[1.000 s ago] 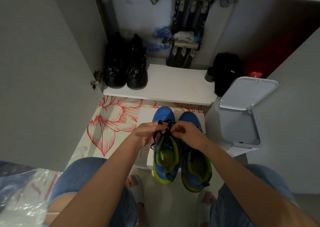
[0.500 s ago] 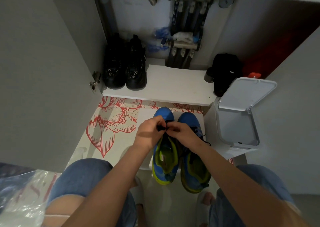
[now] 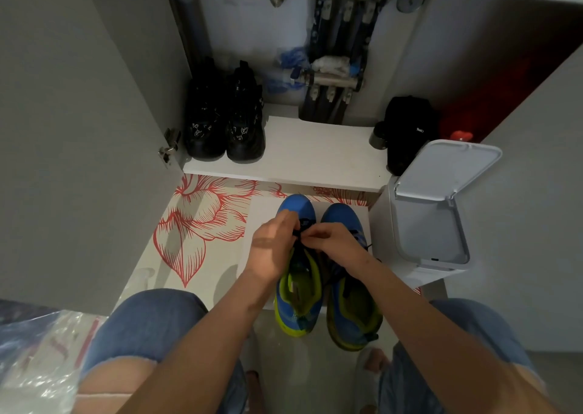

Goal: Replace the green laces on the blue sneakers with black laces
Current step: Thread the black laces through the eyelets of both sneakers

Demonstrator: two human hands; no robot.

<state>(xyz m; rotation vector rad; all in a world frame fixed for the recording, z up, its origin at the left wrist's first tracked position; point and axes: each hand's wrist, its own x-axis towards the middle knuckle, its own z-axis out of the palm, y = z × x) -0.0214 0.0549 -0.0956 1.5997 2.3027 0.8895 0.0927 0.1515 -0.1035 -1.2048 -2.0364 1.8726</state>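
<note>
Downward head view between two denim-clad knees [image 3: 142, 322]. Pair of blue sneakers with yellow-green lining, side by side on a white sheet [image 3: 262, 211], toes pointing away toward a white shelf [image 3: 315, 152]. Left sneaker [image 3: 298, 290] beneath both hands; right sneaker [image 3: 353, 306] just beside it, whether touching or not impossible to tell. Left hand [image 3: 273, 246] over the left sneaker's throat, fingers curled, fingertips pinching a black lace [image 3: 299, 233] near the toe end of the eyelets. Right hand [image 3: 334, 245] reaching across from above the right sneaker, fingers likewise curled and pinched on the same black lace, the fingertips of the two hands almost meeting. Dark lacing also visible over the right sneaker's upper, partly hidden by the right wrist. White sheet lying on a patterned surface [image 3: 202, 224] printed with red flower outlines. On the shelf, at left, a pair of black boots [image 3: 224, 120]; at right, a black bag [image 3: 407, 129]; behind, metal pipes [image 3: 331, 51] with valves. Right of the sneakers, a white bin [image 3: 429, 234] with its lid raised. In the lower left corner, a crumpled clear plastic bag [image 3: 34, 360].
</note>
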